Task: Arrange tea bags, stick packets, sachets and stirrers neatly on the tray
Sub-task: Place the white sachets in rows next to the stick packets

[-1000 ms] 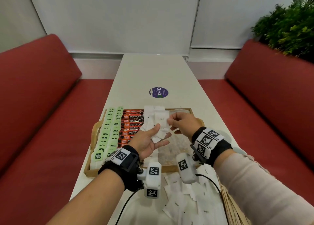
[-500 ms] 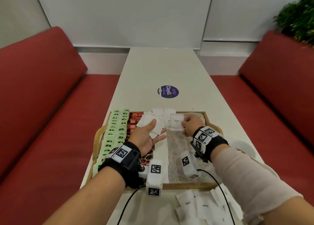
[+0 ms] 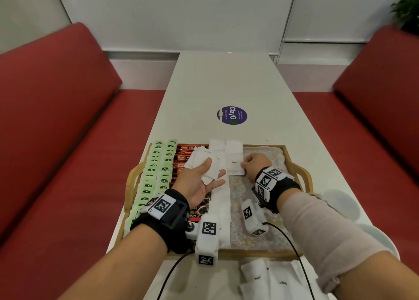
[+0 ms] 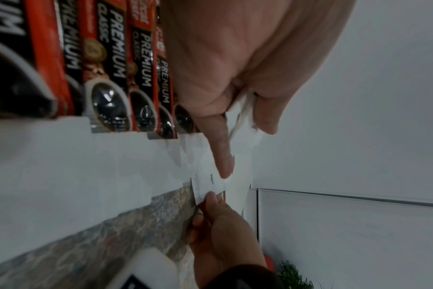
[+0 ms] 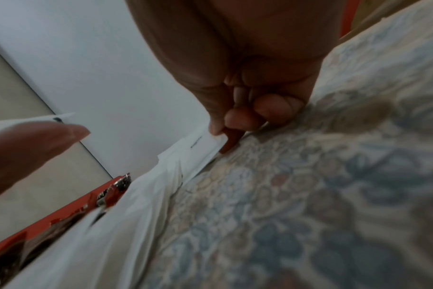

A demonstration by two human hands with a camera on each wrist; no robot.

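A wooden tray (image 3: 249, 252) holds green tea bags (image 3: 156, 170) at the left, then red-and-black stick packets (image 3: 181, 158), then a column of white sugar sachets (image 3: 221, 206). My left hand (image 3: 212, 171) hovers palm up over the stick packets and grips a fanned stack of sachets (image 3: 200, 161) under its thumb. My right hand (image 3: 244, 164) pinches the right edge of one sugar sachet (image 3: 234, 161), which lies low at the far end of the white column. In the right wrist view the right hand (image 5: 225, 129) pinches that sachet (image 5: 200, 142) just above the liner.
A patterned liner (image 3: 256, 186) covers the bare right half of the tray. Several loose sugar sachets (image 3: 267, 279) lie on the white table in front of the tray. A purple sticker (image 3: 231, 115) marks the table beyond it. Red benches (image 3: 56, 118) flank both sides.
My right hand has drawn one sachet away from the left hand's stack and lowered it rightward to the far end of the white column. The left hand stayed put.
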